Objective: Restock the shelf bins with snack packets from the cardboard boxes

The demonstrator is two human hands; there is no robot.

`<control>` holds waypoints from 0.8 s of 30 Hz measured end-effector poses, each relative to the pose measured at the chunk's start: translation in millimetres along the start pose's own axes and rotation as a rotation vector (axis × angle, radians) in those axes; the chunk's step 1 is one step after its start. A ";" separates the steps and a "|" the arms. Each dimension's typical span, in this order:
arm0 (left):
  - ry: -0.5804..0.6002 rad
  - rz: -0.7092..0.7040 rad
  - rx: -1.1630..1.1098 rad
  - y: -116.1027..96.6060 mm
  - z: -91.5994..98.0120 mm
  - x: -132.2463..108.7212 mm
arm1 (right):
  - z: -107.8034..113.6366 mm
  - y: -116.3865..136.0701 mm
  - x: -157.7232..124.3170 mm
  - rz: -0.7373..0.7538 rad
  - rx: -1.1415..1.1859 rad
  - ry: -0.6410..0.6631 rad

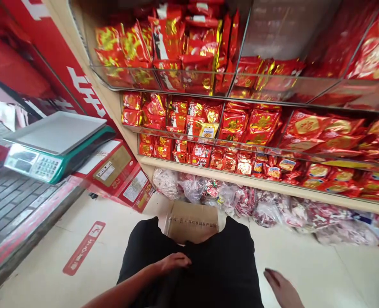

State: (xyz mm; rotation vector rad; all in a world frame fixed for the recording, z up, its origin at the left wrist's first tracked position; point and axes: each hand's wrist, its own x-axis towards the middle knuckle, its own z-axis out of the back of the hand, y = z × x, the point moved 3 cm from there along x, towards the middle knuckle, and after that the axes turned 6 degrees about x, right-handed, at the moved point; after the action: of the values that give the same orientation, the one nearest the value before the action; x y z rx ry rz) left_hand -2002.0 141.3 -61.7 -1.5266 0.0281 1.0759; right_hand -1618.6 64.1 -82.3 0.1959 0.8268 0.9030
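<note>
My left hand [176, 262] is over my dark-trousered lap, its fingers curled together, with nothing visible in them. Off to the right of my thigh, my right hand [281, 287] hangs above the pale floor, fingers stretched out and a little apart, holding nothing. A closed brown cardboard box [192, 220] with printed characters sits on the floor between my knees. Neither hand touches it. Beyond the box, a shelf unit [266, 182] carries red and gold sweet packets [234, 124] behind clear panels. One yellow cookie packet [208, 131] stands among them.
Clear plastic bags of packets [231, 196] lie along the shelf foot. To the left, a weighing scale [57, 137] with a green body stands beside a red carton [122, 175]. A red sticker [84, 248] marks the floor, near the step to grey paving [13, 192].
</note>
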 end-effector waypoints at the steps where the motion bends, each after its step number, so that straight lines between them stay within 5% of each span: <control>1: -0.027 -0.009 0.025 -0.8 -0.8 1.1 | 12.0 13.9 8.7 0.025 0.059 -0.027; 5: -0.171 -0.020 0.166 -6.9 -0.2 -3.3 | 27.1 83.2 26.0 0.192 0.025 -0.087; 10: -0.331 -0.042 0.355 -32.3 15.3 -34.2 | -16.3 143.0 24.7 0.295 -0.374 0.015; 12: -0.489 0.031 0.597 -41.0 35.9 -48.8 | -36.3 152.9 27.2 0.337 -0.416 0.125; 17: -0.737 0.351 0.692 -22.6 105.1 -66.7 | -76.5 166.2 61.0 0.421 -0.361 0.405; 20: -0.767 0.519 0.706 0.4 131.6 -59.5 | -99.4 172.0 96.3 0.405 -0.329 0.481; 24: -0.747 0.601 0.747 15.5 139.7 -41.4 | -135.9 169.6 141.1 0.320 -0.389 0.516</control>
State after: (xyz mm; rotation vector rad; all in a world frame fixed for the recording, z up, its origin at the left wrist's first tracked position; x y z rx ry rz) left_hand -2117.5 225.3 -28.8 -0.3839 0.3470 1.8009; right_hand -1771.4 253.1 -172.2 -0.2652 1.0900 1.4288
